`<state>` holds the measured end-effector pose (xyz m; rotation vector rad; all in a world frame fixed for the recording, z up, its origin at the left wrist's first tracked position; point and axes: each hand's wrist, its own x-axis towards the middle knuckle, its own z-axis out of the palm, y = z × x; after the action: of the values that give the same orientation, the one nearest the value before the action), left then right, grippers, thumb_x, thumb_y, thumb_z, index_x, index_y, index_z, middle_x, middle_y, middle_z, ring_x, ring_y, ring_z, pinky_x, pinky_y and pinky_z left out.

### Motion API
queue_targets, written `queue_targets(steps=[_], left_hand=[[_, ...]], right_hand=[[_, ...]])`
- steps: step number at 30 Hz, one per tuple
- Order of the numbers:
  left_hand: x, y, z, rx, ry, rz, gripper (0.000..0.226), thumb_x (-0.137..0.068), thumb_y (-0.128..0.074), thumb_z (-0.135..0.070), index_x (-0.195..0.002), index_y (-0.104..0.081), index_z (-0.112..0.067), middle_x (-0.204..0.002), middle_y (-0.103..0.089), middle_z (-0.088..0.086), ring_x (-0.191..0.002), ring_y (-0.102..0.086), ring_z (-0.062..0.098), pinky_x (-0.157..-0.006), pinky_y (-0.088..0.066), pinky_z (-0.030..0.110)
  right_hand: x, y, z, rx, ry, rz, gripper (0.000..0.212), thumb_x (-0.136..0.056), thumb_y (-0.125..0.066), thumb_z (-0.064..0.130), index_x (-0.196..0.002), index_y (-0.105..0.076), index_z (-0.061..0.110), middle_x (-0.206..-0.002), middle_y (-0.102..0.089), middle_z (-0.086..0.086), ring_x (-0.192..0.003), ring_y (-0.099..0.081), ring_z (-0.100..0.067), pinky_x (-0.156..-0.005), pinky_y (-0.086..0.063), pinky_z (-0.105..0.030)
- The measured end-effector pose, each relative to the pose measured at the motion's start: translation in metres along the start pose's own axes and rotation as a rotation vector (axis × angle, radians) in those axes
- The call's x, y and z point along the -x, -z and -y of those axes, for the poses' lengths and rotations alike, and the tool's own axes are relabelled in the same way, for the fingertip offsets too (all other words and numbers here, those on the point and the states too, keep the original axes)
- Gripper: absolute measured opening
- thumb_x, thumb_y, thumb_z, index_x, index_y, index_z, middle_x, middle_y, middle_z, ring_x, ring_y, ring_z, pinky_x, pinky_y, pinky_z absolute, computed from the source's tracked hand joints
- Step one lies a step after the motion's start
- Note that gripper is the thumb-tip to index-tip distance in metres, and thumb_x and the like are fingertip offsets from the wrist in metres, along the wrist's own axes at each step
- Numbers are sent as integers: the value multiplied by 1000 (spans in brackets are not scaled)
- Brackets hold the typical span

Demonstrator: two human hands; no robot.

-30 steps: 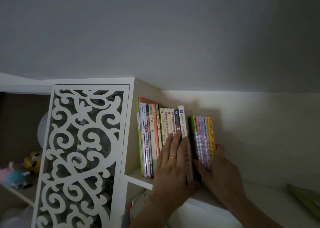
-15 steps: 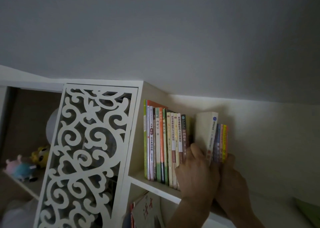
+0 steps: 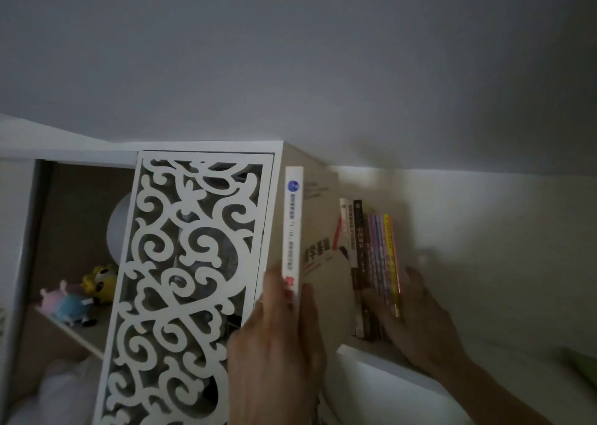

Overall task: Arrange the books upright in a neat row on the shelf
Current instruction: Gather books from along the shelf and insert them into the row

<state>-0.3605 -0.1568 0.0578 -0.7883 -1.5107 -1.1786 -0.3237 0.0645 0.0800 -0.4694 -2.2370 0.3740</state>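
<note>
White-spined, the book (image 3: 293,230) stood upright in the left hand's (image 3: 277,337) grip, out in front of the shelf (image 3: 371,356). The right hand (image 3: 416,321), fingers straight, pressed the row of books (image 3: 376,263) from the right. The re-slotting step seemed in hand; next a gap was needed.

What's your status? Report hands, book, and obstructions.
Left hand has a grip on the white book, pulled out and held upright. Right hand braces the thin books on the shelf. Nothing visibly blocking.

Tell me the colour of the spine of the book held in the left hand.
White spine, with a blue circle near its top, in the head view.
</note>
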Motion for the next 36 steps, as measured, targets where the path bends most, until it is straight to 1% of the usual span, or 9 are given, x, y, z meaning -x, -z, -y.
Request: queue_targets(steps=[3,5,11,15,22,25,27,32,36], left_hand=[[-12,29,11,-25,-21,-74,20,-100,-52,-28,-107,-54,-10,-74,-48,-25,-44,-46,-12,-46,-38,-1],[-17,39,15,-49,24,-107,18,-97,-57,-25,-105,-53,-10,-77,-41,-27,-45,-41,-11,-42,-35,3],[-12,45,22,-12,54,-144,17,-93,-60,-26,-101,-49,-16,-72,-43,-27,-45,-48,-3,-39,-42,18],[-6,43,23,3,73,-100,16,-94,-59,-27,-98,-47,-18,-75,-44,-31,-48,-48,-10,-45,-35,3],[-1,39,27,29,65,-102,15,-94,-60,-26,-102,-50,-17,-79,-45,-35,-53,-56,-4,-53,-44,6],[-2,37,27,49,59,-103,18,-95,-59,-27,-106,-53,-15,-80,-49,-33,-66,-62,0,-52,-44,6],[-5,31,24,75,51,-85,17,-96,-58,-28,-107,-53,-16,-78,-53,-28,-67,-63,2,-47,-46,10],[-20,-5,11,163,59,-18,12,-104,-52,-33,-105,-45,-25,-80,-63,-14,-60,-63,6,-46,-53,29],[-27,-37,2,185,52,21,16,-103,-56,-29,-107,-47,-16,-70,-50,-18,-57,-59,3,-45,-41,10]], right_hand=[[0,-16,24,-51,-144,54,154,-43,-67,97,-154,14,27,-140,-42,-11,-121,-56,-37,-96,-53,-52],[-2,-26,32,-47,-198,-15,160,-39,-76,91,-152,16,25,-138,-41,-15,-121,-55,-38,-95,-54,-52],[0,-29,28,-28,-148,-111,143,-48,-81,80,-150,1,24,-115,-38,-2,-105,-57,-30,-83,-56,-43],[0,-22,23,34,-121,-78,142,-53,-78,83,-153,4,25,-122,-42,-6,-106,-58,-30,-83,-54,-40],[5,-29,20,-40,-68,-182,139,-59,-85,68,-154,6,22,-119,-33,-4,-95,-57,-29,-71,-55,-37],[2,-34,25,-14,-146,-302,145,-48,-82,71,-153,4,20,-126,-34,-13,-99,-55,-37,-75,-59,-50],[-3,-33,27,-25,-166,-332,144,-48,-85,70,-153,1,21,-128,-36,-15,-104,-55,-41,-79,-58,-56],[-4,-27,17,-112,-158,-350,123,-55,-90,55,-145,-14,20,-122,-43,-12,-97,-59,-37,-69,-52,-41],[1,-8,0,-152,-210,-396,119,-55,-91,54,-142,-18,19,-129,-44,-13,-102,-58,-41,-76,-51,-44]])
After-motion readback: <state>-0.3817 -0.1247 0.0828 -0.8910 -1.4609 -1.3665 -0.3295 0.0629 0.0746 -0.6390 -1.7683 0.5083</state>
